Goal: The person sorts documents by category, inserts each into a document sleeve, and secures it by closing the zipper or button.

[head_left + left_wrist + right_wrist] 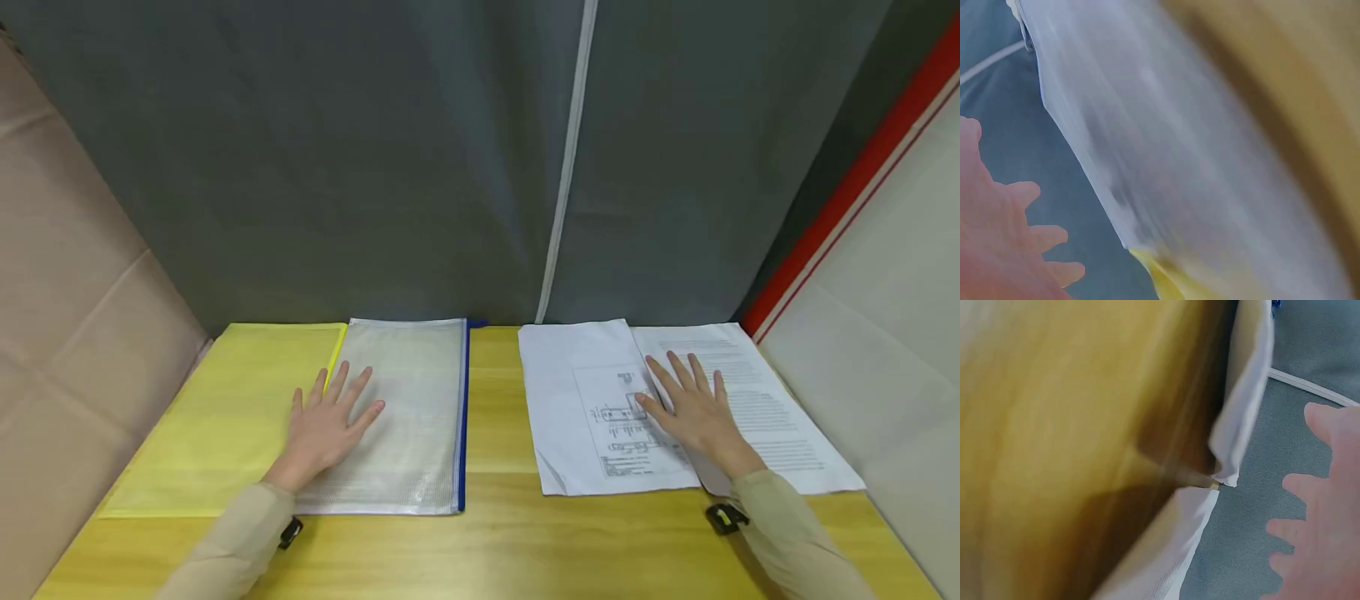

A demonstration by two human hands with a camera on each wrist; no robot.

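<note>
A clear mesh zip pouch (408, 417) with a blue edge lies on the wooden table (495, 533), overlapping a yellow pouch (225, 417). My left hand (326, 425) rests flat on the clear pouch near its left edge, fingers spread. To the right lie two printed paper sheets: one with a diagram (592, 408) and one with text (772, 408). My right hand (693, 408) lies flat where they overlap, fingers straight. The left wrist view is blurred, with the clear pouch (1166, 162) and fingers (1016, 237). The right wrist view has paper edges (1241, 419) and fingers (1322, 531).
A grey curtain (420, 158) hangs just behind the table. A brown cardboard wall (67, 300) stands on the left, a white panel with a red stripe (885, 275) on the right. Bare wood runs between the pouches and papers and along the front edge.
</note>
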